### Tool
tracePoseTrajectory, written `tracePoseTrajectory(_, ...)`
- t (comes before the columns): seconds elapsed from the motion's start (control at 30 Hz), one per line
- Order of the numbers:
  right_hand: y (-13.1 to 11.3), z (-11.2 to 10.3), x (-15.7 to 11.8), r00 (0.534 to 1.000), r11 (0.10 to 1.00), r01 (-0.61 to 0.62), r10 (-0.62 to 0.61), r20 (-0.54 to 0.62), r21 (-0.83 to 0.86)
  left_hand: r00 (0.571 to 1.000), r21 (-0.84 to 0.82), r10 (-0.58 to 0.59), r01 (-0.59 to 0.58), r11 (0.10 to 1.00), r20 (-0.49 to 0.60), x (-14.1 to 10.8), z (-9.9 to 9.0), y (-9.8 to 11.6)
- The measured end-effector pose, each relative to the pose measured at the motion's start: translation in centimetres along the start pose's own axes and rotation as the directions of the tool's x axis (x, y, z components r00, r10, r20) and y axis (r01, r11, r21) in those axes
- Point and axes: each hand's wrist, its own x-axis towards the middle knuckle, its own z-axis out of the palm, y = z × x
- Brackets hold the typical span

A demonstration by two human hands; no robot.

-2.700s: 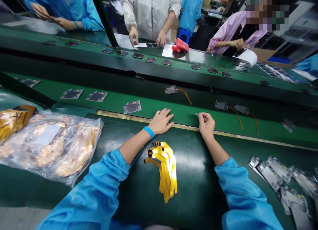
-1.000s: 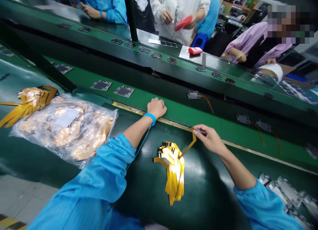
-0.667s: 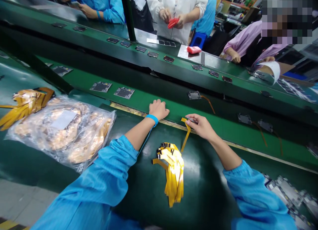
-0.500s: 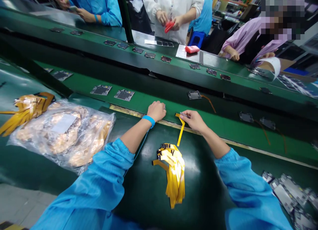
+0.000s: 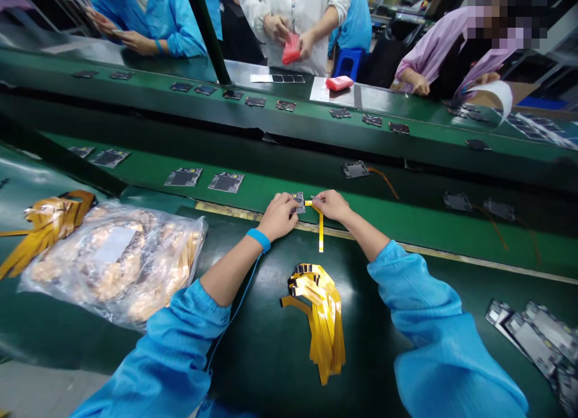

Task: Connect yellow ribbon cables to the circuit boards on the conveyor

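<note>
One strip (image 5: 321, 232) at the near side of the belt (image 5: 406, 225), pinched close to its bend by the right hand (image 5: 332, 205) with fingertips together. Pointed left with its short head, toward a board (image 5: 298, 201); stretched with its long axis straight toward the wearer, past the belt's pale edge. On the board, partly covering and holding it, left hand (image 5: 280, 216) with narrow, curled fingers. Cannot tell about contact between strip and board. Nearer the wearer, on the surface (image 5: 365, 333), a pile (image 5: 327, 321) of similar strips with dark-tipped heads to the upper left and tails toward the wearer, slanting slightly right. Farther left, a clear bag (image 5: 112, 261).
</note>
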Motion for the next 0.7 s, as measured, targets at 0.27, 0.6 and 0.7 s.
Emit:
tracePoseTrajectory(0.27,1.3,0.0,0.2,0.998,0.998,0.056,-0.056,-0.02,0.003,1.0,-0.011,0.021,-0.021,1.0,0.006,0.2,0.2,0.7)
tracePoseTrajectory(0.6,2.4,-0.4,0.0,0.995,0.995,0.095,-0.095,-0.018,0.003,0.999,-0.026,0.034,-0.034,0.999,0.024,0.3,0.4,1.6)
tracePoseTrajectory(0.7,2.8,-0.5,0.0,0.993,0.993,0.116,-0.116,-0.023,-0.001,0.999,-0.026,0.039,-0.038,0.999,0.025,0.3,0.5,1.8)
